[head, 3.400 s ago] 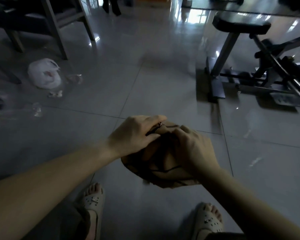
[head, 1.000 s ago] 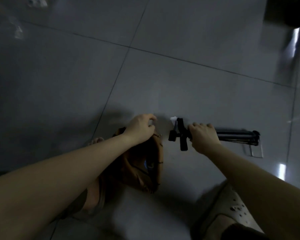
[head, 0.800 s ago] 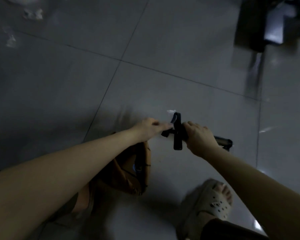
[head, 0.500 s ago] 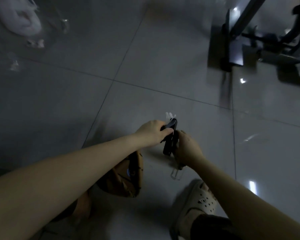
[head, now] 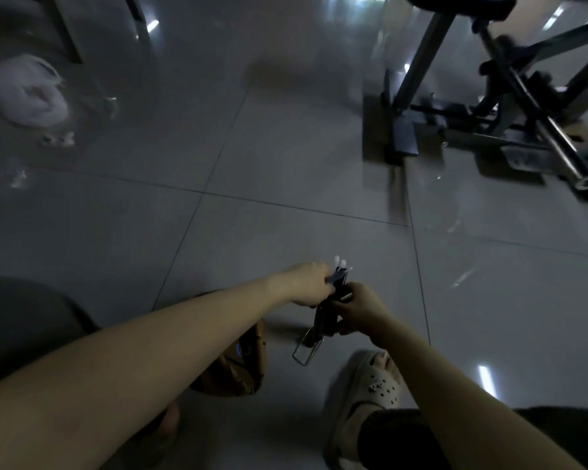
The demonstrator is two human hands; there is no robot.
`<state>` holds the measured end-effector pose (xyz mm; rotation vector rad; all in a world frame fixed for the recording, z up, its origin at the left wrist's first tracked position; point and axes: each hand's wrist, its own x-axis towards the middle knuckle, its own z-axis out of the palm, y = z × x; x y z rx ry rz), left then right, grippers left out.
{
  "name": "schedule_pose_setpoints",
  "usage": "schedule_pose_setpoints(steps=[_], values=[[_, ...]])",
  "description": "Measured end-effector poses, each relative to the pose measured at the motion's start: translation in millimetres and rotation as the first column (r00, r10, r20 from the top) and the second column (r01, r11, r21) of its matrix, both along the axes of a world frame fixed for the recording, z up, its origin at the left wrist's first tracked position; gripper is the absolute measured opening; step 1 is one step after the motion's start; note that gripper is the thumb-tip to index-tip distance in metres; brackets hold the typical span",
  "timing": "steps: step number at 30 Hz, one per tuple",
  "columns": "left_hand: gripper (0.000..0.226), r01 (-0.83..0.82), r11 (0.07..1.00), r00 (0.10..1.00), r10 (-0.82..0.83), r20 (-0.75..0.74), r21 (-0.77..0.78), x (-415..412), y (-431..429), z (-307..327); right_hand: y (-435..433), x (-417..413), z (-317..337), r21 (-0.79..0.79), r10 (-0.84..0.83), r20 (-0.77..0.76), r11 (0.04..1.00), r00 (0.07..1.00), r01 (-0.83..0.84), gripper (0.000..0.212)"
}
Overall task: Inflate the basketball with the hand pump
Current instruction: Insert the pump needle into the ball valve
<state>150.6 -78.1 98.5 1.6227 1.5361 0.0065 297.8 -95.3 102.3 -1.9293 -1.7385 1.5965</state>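
Observation:
The deflated brown basketball (head: 241, 371) lies crumpled on the floor by my left leg, partly hidden under my left forearm. I hold the black hand pump (head: 325, 318) upright above the tiles in front of me. My left hand (head: 306, 283) grips its handle end at the top, where small white tips stick out. My right hand (head: 358, 312) grips the pump's barrel lower down. A wire foot loop (head: 308, 347) hangs from the pump's lower end.
A black exercise machine (head: 489, 106) stands on the glossy tiled floor at the back right. A white plastic bag (head: 26, 93) and small scraps lie at the back left near furniture legs. My sandalled right foot (head: 370, 388) rests below the pump.
My hands let go of the ball, which dropped to the floor at my left. My right hand picked the pump up off the tiles, and my left hand took its handle.

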Motion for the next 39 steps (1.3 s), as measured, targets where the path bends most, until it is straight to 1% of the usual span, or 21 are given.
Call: schedule_pose_setpoints(steps=[2, 5, 7, 10, 13, 15, 17, 19, 21, 23, 24, 25, 26, 28, 29, 30, 31, 34, 36, 38, 39], values=[[0.021, -0.002, 0.999, 0.999, 0.004, 0.047, -0.038, 3.0, -0.3, -0.9, 5.6, 9.4, -3.0, 0.015, -0.019, 0.074, 1.0, 0.997, 0.018, 0.011], [0.018, 0.002, 0.998, 0.998, 0.002, 0.055, -0.058, -7.1, -4.5, -7.1, 12.8, 22.9, -10.7, 0.072, -0.019, 0.198, 0.997, 0.98, 0.005, 0.021], [0.016, -0.046, 0.997, 0.996, 0.05, 0.068, -0.068, -23.0, -7.4, -14.3, 18.2, 30.7, -10.2, 0.066, -0.04, 0.203, 0.997, 0.978, 0.027, 0.019], [0.011, -0.173, 0.981, 0.974, 0.183, 0.131, -0.085, -45.0, -6.6, -20.7, 24.7, 36.9, -1.2, 0.065, -0.07, 0.202, 0.996, 0.977, 0.058, 0.02], [0.01, -0.283, 0.956, 0.923, 0.293, 0.25, -0.076, -46.8, -0.8, -14.1, 25.8, 34.1, 12.5, 0.161, -0.097, 0.222, 0.985, 0.97, 0.062, 0.017], [0.012, -0.354, 0.935, 0.874, 0.343, 0.344, -0.032, -38.1, 4.6, -5.7, 26.4, 33.6, 23.9, 0.262, -0.139, 0.242, 0.962, 0.96, 0.074, 0.015], [0.015, -0.421, 0.905, 0.839, 0.362, 0.407, 0.063, -27.4, 8.9, 4.3, 28.0, 36.4, 33.6, 0.374, -0.197, 0.244, 0.922, 0.949, 0.095, 0.018], [0.017, -0.456, 0.876, 0.825, 0.35, 0.443, 0.156, -19.5, 11.7, 13.8, 29.4, 40.1, 38.9, 0.49, -0.236, 0.295, 0.869, 0.926, 0.066, 0.023], [0.018, -0.447, 0.863, 0.838, 0.311, 0.449, 0.237, -13.8, 11.8, 21.4, 28.3, 42.2, 39.6, 0.589, -0.249, 0.34, 0.808, 0.907, 0.002, 0.028], [0.019, -0.439, 0.849, 0.854, 0.291, 0.432, 0.296, -9.5, 8.9, 23.8, 25.6, 42.9, 36.9, 0.616, -0.251, 0.342, 0.787, 0.905, -0.014, 0.03], [0.019, -0.446, 0.845, 0.853, 0.303, 0.424, 0.295, -6.7, 6.6, 22.3, 23.8, 42.9, 33.9, 0.588, -0.251, 0.337, 0.809, 0.907, 0.006, 0.033], [0.019, -0.47, 0.845, 0.838, 0.336, 0.431, 0.254, -3.8, 4.3, 19.6, 21.0, 42.8, 31.3, 0.536, -0.247, 0.332, 0.844, 0.91, 0.033, 0.035], [0.019, -0.508, 0.847, 0.798, 0.394, 0.455, 0.158, -0.7, 2.0, 16.7, 17.0, 42.4, 28.5, 0.476, -0.236, 0.317, 0.878, 0.919, 0.061, 0.035], [0.016, -0.573, 0.813, 0.657, 0.531, 0.535, -0.104, 5.8, -2.0, 11.6, 4.6, 38.4, 24.7, 0.393, -0.248, 0.219, 0.908, 0.944, 0.147, 0.03], [0.015, -0.58, 0.792, 0.598, 0.572, 0.562, -0.189, 8.4, -2.8, 10.7, -1.9, 34.4, 22.2, 0.369, -0.263, 0.151, 0.909, 0.953, 0.193, 0.027], [0.015, -0.571, 0.794, 0.588, 0.573, 0.571, -0.208, 9.7, -2.2, 10.4, -8.9, 28.2, 21.4, 0.351, -0.272, 0.088, 0.909, 0.958, 0.226, 0.024], [0.016, -0.549, 0.809, 0.598, 0.557, 0.577, -0.211, 10.8, -0.7, 11.1, -15.0, 21.5, 21.1, 0.333, -0.267, 0.034, 0.912, 0.963, 0.241, 0.021], [0.02, -0.423, 0.888, 0.675, 0.441, 0.592, -0.18, 13.9, -0.5, 19.8, -25.8, 0.7, 26.6, 0.251, -0.229, -0.148, 0.932, 0.962, 0.26, 0.012], [0.024, -0.362, 0.927, 0.748, 0.354, 0.561, -0.103, 10.4, -0.2, 27.0, -26.0, -5.7, 35.6, 0.183, -0.17, -0.263, 0.958, 0.95, 0.222, 0.006], [0.036, -0.337, 0.941, 0.806, 0.29, 0.516, -0.001, -0.2, 2.5, 33.0, -24.1, -7.4, 46.3, 0.114, -0.076, -0.366, 0.985, 0.927, 0.126, 0.015], [0.042, -0.335, 0.942, 0.812, 0.28, 0.512, 0.016, -7.3, 3.9, 36.4, -22.8, -6.7, 50.0, 0.081, -0.042, -0.406, 0.993, 0.913, 0.081, 0.019]])
